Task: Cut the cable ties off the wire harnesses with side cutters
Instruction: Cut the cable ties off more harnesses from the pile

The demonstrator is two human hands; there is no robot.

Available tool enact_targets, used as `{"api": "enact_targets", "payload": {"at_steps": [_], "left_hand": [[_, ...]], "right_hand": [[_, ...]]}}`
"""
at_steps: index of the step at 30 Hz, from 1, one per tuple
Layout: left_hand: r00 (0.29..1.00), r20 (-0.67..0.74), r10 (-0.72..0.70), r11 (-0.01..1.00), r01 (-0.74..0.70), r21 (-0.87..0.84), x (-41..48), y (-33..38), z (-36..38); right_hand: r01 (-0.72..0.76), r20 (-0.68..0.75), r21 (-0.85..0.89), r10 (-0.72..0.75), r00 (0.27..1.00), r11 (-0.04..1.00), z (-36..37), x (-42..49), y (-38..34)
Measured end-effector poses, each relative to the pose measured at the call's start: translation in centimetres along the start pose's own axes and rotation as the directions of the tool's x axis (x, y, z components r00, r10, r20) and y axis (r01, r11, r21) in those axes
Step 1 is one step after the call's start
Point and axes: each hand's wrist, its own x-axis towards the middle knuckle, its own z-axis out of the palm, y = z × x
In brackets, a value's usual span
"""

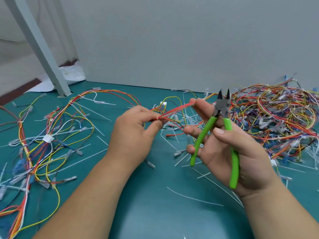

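both hands (133, 133) stretch red wires (174, 112); right grips green side cutters (222, 128).

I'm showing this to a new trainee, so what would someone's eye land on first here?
The green-handled side cutters in the right hand, centre right, jaws open and pointing up. Next, the red wires stretched from it to the left hand at centre. Behind, a dense tangle of coloured wire harnesses fills the right of the teal mat, with cut white ties strewn around.
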Motion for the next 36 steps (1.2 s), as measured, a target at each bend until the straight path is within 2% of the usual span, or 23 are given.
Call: {"api": "enact_targets", "payload": {"at_steps": [4, 16, 22, 26, 29, 31, 33, 35, 36], "left_hand": [[0.999, -0.018, -0.037, 0.998, 0.037, -0.048, 0.1, -0.4, -0.2], [0.977, -0.079, -0.199, 0.952, 0.174, -0.252, 0.3, -0.4, -0.1], [0.971, -0.085, -0.223, 0.940, 0.191, -0.282, 0.4, -0.2, -0.2], [0.958, -0.146, -0.245, 0.942, 0.200, -0.270, 0.6, -0.2, -0.5], [0.945, -0.141, -0.295, 0.927, 0.247, -0.283, 0.6, -0.3, -0.7], [0.941, -0.130, -0.312, 0.932, 0.277, -0.233, 0.7, -0.2, -0.8], [0.955, -0.085, -0.284, 0.958, 0.279, -0.066, 0.5, 0.4, -0.9], [0.979, -0.051, -0.195, 0.976, 0.199, 0.089, 0.1, 1.0, -1.1], [0.988, -0.070, -0.138, 0.984, 0.145, 0.103, -0.1, 1.3, -1.2]], "right_hand": [[0.002, -0.060, 0.025, -0.001, 0.998, 1.000, -0.2, 0.2, -0.1], [-0.059, -0.086, 0.116, 0.070, 0.994, 0.991, -0.6, 0.4, 0.3], [-0.017, -0.145, 0.149, 0.039, 0.989, 0.989, -0.9, 0.7, 0.4], [-0.028, -0.150, 0.127, 0.047, 0.988, 0.992, -0.9, 0.7, 0.4], [-0.063, -0.193, 0.018, 0.065, 0.979, 0.998, -0.9, 0.7, 0.7], [-0.074, -0.234, -0.039, 0.063, 0.970, 0.996, -0.9, 0.8, 1.1], [-0.052, -0.279, -0.077, 0.029, 0.960, 0.996, -0.7, 0.8, 1.3], [-0.021, -0.320, -0.167, -0.034, 0.947, 0.986, -0.7, 0.8, 1.4], [-0.005, -0.332, -0.232, -0.074, 0.940, 0.973, -0.7, 0.8, 1.5]]}}
